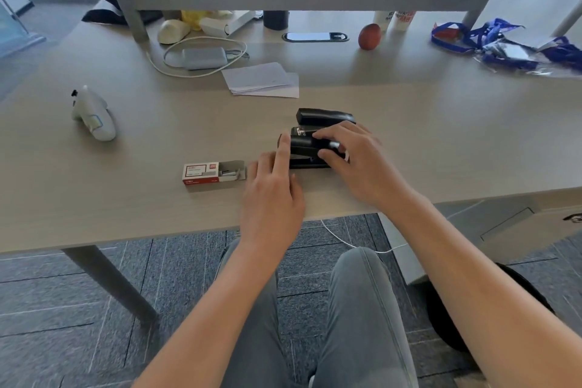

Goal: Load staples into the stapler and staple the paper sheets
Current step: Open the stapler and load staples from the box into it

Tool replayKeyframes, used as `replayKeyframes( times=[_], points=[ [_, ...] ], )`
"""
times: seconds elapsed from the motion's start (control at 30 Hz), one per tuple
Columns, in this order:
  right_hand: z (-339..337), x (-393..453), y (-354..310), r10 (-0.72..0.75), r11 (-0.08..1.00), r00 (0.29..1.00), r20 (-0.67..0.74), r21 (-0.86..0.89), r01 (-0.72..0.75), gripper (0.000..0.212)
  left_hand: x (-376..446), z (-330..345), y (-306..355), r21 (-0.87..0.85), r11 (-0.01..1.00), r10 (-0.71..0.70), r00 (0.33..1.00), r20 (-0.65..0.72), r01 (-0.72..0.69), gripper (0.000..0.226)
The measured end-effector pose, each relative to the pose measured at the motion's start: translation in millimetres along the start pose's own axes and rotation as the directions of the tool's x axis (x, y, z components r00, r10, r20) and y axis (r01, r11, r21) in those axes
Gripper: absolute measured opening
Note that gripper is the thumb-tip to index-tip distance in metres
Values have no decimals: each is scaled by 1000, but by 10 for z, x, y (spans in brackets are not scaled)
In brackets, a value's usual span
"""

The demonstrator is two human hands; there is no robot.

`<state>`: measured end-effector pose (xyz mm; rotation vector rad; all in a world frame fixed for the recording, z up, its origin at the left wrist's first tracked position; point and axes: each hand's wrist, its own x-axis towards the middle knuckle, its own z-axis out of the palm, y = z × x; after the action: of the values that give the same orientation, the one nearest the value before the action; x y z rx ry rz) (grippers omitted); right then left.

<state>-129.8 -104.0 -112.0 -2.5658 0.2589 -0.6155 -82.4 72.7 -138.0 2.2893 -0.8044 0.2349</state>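
Note:
A black stapler (307, 148) lies on the desk with its top cover (324, 116) swung up and back, so the metal staple channel shows. My right hand (352, 161) grips the stapler body from the right side. My left hand (274, 186) rests beside it, with its index finger touching the stapler's left end. A red and white staple box (214, 172) lies open just left of my left hand, with staples showing inside. A small stack of white paper sheets (261, 79) lies farther back on the desk.
A white controller (93, 115) lies at the left. A grey power adapter with a white cable (201, 57), a brown egg-shaped object (369, 36) and blue lanyards (504, 41) sit along the back. The desk's front edge (157, 238) runs just above my knees.

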Motion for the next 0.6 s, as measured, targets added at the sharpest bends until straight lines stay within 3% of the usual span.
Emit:
replayKeyframes(
  times=[0.13,0.27,0.47,0.6],
  points=[
    [-5,-6,-36,-3,997,1000,24,-78,5,30,23,3,-14,-47,998,-45,999,20,46,60],
    [10,-33,-136,49,991,999,2,-128,-49,32,32,-24,-21,-91,994,-60,998,37,63,63],
    [97,-19,-245,155,988,985,69,-15,-155,41,162,-243,-38,-250,964,-61,990,131,92,65],
    [186,9,-251,173,985,980,102,-23,-171,42,476,-477,-61,-159,987,-16,996,90,30,49]
  ],
)
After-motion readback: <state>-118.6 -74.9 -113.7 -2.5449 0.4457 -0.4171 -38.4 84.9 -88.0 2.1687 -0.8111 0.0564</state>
